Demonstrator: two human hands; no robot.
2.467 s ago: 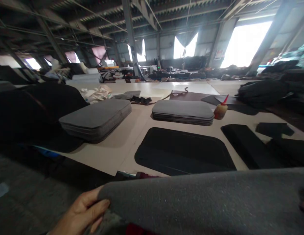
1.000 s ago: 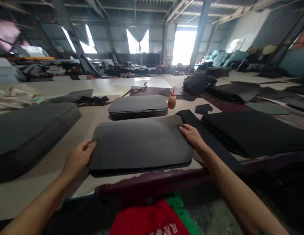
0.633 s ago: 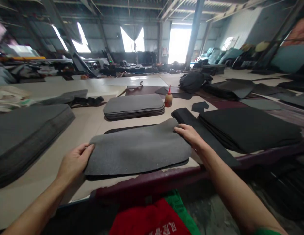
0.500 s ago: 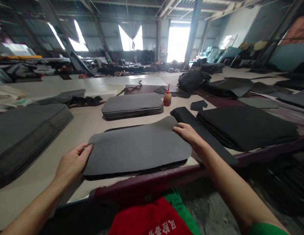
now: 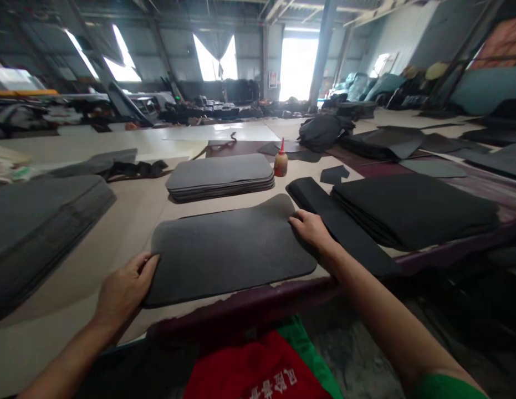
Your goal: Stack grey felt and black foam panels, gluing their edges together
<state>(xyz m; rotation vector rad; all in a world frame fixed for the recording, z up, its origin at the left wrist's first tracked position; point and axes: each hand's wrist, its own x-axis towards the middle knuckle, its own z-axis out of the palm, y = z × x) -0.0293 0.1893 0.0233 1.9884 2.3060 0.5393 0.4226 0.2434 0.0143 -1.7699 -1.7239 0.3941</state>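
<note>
A dark grey sheet with rounded corners lies near the table's front edge. My left hand pinches its left edge between thumb and fingers. On the opposite side, my right hand grips the right edge, where the far right corner curls upward. Whatever lies beneath the sheet is almost wholly covered. Just behind it sits a stack of similar grey sheets, and a glue bottle with a red pointed nozzle stands upright by the stack's right end.
A tall pile of grey sheets fills the table's left side. To the right are a long black strip and a pile of black sheets. A small dark offcut and a dark bundle lie farther back.
The sheet has come down flat at its near edge, hiding the black layer that showed below it. Both hands keep their hold on its sides. The view has shifted slightly.
</note>
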